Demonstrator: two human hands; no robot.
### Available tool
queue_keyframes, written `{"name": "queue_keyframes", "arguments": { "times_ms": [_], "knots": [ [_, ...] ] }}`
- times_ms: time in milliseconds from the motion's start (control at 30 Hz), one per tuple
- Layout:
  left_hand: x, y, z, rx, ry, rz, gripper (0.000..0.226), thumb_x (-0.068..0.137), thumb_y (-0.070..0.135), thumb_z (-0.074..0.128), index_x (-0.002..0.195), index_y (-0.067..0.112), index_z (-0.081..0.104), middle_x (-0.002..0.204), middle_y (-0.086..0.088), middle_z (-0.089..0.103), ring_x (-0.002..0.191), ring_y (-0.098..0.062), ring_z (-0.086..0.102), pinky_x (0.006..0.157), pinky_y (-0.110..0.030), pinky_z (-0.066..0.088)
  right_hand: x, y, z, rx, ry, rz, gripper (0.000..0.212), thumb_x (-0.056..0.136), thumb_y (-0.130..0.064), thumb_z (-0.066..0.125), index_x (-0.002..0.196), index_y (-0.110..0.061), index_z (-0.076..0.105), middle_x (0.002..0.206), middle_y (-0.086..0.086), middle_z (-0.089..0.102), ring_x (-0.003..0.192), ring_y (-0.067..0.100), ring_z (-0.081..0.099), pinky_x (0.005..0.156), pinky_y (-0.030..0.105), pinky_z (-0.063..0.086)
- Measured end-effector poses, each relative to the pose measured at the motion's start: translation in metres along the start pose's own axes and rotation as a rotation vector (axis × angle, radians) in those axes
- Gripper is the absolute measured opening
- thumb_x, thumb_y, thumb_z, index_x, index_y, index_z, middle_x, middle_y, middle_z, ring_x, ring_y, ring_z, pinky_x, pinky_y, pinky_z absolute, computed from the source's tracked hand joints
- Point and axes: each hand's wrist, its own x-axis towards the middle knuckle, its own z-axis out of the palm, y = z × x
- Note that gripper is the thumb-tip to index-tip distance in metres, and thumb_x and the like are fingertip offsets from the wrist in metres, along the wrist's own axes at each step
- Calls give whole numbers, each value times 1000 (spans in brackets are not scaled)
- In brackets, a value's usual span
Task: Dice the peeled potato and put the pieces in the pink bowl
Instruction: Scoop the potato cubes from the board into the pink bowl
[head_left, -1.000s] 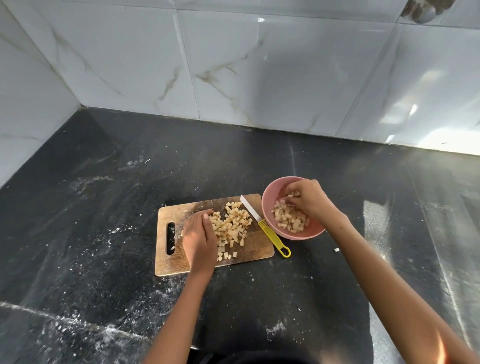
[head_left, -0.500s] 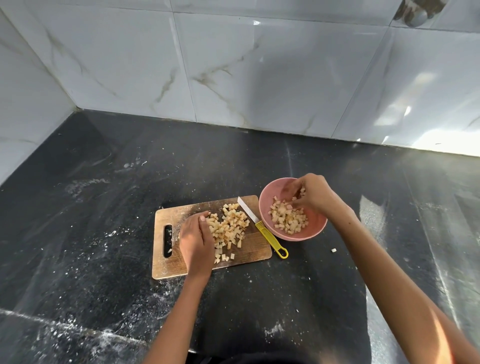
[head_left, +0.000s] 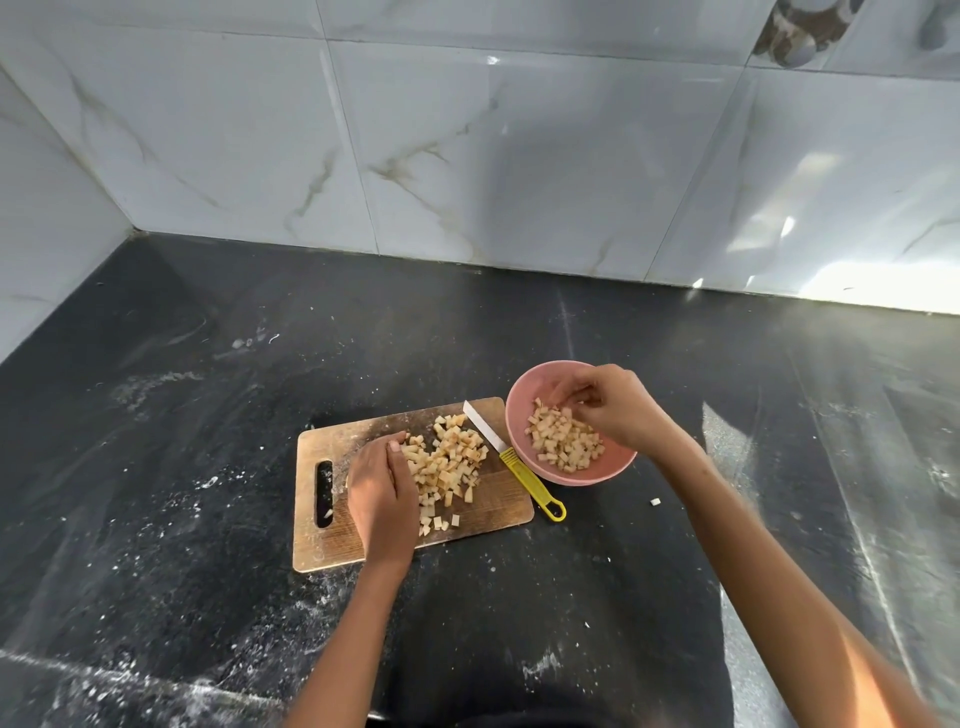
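A black table (head_left: 675, 364), dusted with white specks, runs into a tiled corner. On it lie a wooden board (head_left: 483, 512), a pink bowl (head_left: 524, 400) just to its right, and one stray potato bit (head_left: 655, 501) apart from both.

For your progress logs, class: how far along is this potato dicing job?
Done: the potato is fully diced, and part of it is already in the bowl. In hand: the right hand is over the bowl, the left hand beside the pile on the board. Left: that pile, plus a stray piece on the counter.
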Motion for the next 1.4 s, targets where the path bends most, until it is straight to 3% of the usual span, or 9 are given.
{"name": "queue_keyframes", "arguments": {
  "times_ms": [100,300,467,567,700,900,1033,1200,1400],
  "knots": [
    [0,-1,0,-8,4,-2,43,100,29,30,102,5,66,93,-3,67,88,-9,56,75,-27,44,-1,1,1,4,15,28,34,88,6,49,97,-15,73,107,1,68,96,10,57,87,31,53],
    [0,1,-1,-57,5,-8,41,98,28,33,106,4,66,97,-5,68,91,-17,62,78,-32,50,-10,-3,16,-12,304,-4,23,70,-13,83,82,-19,64,80,-7,68,74,7,63,74,23,52],
    [0,3,-4,-142,15,-73,42,91,22,33,109,6,67,104,-1,68,95,-16,62,84,-31,50,-24,-47,56,87,357,-232,12,85,-3,65,91,-13,68,87,-5,67,80,6,61,76,22,53],
    [2,2,-5,-153,18,-96,37,89,16,37,109,6,67,105,1,67,97,-6,58,89,-17,44,-38,-68,106,157,296,-387,17,90,-2,56,100,-11,65,101,-3,64,94,9,58,83,23,48],
    [2,1,-7,-132,-8,-75,31,94,16,41,108,5,67,105,0,67,97,-1,54,86,-2,33,-34,-56,154,164,258,-341,27,98,-15,41,119,-10,58,134,3,51,128,12,44,107,24,35],
    [2,-4,-11,-98,-39,-4,36,99,28,37,112,8,64,108,1,66,103,-6,56,92,-10,37,-6,-46,161,28,225,-241,35,104,-21,32,135,-10,45,152,4,33,143,13,25,117,31,23],
    [3,-9,-6,-69,-65,-39,43,100,32,35,118,6,63,118,-4,65,113,-16,57,99,-34,45,3,-47,168,-8,163,-182,43,104,-28,29,141,-8,40,152,4,32,143,12,23,117,22,14],
    [4,-7,-4,-72,-49,-47,48,101,35,31,116,4,64,114,-5,66,111,-16,59,97,-24,44,6,-45,181,77,197,-201,60,99,-46,19,138,-8,43,146,6,42,139,14,31,116,30,25],
    [6,-3,0,-78,-23,-83,47,101,32,29,114,5,65,109,-2,67,103,-12,60,91,-20,45,10,-49,190,193,255,-262,47,101,-38,27,128,-9,52,130,3,52,123,12,46,105,33,40]
  ]
}}
